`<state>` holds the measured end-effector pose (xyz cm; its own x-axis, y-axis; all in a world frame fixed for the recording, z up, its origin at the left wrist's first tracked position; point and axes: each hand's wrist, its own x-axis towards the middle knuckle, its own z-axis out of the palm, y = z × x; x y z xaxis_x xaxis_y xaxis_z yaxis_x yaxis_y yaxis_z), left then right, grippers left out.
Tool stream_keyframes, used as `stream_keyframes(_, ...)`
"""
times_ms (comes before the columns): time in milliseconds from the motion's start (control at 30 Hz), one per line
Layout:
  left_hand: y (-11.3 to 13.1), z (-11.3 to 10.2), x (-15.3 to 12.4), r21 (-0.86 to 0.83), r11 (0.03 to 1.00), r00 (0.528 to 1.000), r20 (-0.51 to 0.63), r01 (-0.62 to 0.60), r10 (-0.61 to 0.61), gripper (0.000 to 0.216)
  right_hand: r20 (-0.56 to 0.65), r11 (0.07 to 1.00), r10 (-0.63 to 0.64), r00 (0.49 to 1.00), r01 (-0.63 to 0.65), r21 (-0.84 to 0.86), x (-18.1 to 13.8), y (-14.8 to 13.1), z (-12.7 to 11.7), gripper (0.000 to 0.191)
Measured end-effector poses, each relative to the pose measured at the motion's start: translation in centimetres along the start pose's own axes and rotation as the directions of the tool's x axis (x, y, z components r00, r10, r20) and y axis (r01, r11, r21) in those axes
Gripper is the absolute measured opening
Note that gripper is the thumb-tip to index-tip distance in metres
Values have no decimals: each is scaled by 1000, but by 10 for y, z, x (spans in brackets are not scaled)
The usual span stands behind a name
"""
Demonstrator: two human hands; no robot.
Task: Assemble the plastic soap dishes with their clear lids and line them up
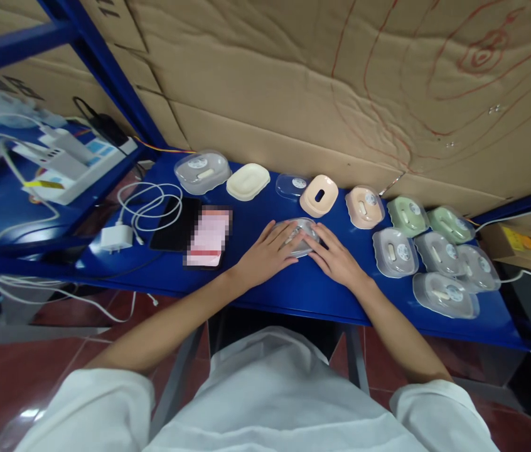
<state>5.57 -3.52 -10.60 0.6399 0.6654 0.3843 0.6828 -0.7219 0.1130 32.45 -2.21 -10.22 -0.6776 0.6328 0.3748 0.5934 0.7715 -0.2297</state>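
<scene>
Blue desk (294, 292) w/ cardboard wall (341, 94) behind. Mid-desk, nearer front edge: clear lidded box (304, 233) under both hands. Left hand (265, 254) on its left side, right hand (338, 258) on right; fingers (283, 237) flat, close together, pressing lid. Similar boxes (435, 254) along back edge and at right end; phone (176, 225), charger (116, 238) toward left end.

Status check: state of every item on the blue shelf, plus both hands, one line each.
clear-lidded box, lid on, at centre
left hand, flat on the clear-lidded box
right hand, flat on the same box
cream dish, no lid
loose clear lid, lying apart
peach dish, no lid
boxes at right, lids on
black phone, screen dark
charger, lying unplugged
</scene>
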Motion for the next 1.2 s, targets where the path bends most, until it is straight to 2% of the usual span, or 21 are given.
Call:
stream_keyframes(233, -5, 7, -4, -124, 991, 995, -76, 49, -58, 65, -28, 999, 10, 1000, -9, 47, -2, -3, 5, 60)
stream_keyframes(400, 1, 2, -2, -80, 991, 990, -84, 110, -117, 56, -39, 997, 63, 997, -61, 49, 10, 9, -3, 53)
stream_keyframes(533, 1, -9, 1, -49, 954, 943, -144, 297, -301, 51, -94, 967, 246, 965, -251, -37, 41, 36, -11, 57)
stream_keyframes(667, -7, -18, 2, -31, 884, 867, -180, 466, -464, 50, -75, 922, 324, 943, -333, -196, 57, 45, -12, 54)
stream_keyframes(733, -10, -20, 2, -26, 871, 854, -183, 491, -487, 50, -144, 889, 349, 926, -376, -262, 58, 39, -13, 54)
stream_keyframes(833, -14, -19, 2, -29, 878, 861, -186, 477, -474, 51, -214, 878, 349, 913, -398, -268, 68, 28, -17, 55)
stream_keyframes(900, -16, -17, 1, -32, 885, 867, -192, 464, -461, 51, -163, 907, 310, 937, -343, -243, 86, 25, -16, 55)
stream_keyframes(967, -18, -14, 0, -35, 889, 868, -198, 457, -455, 52, -51, 923, 287, 957, -290, -253, 110, 28, -12, 56)
stream_keyframes(1067, -20, -13, -1, -35, 890, 869, -202, 454, -451, 54, 113, 895, 362, 925, -311, -320, 138, 38, -2, 61)
stream_keyframes(1200, -17, -16, 1, 2, 887, 873, -178, 462, -454, 54, 144, 861, 438, 888, -368, -351, 138, 42, -6, 54)
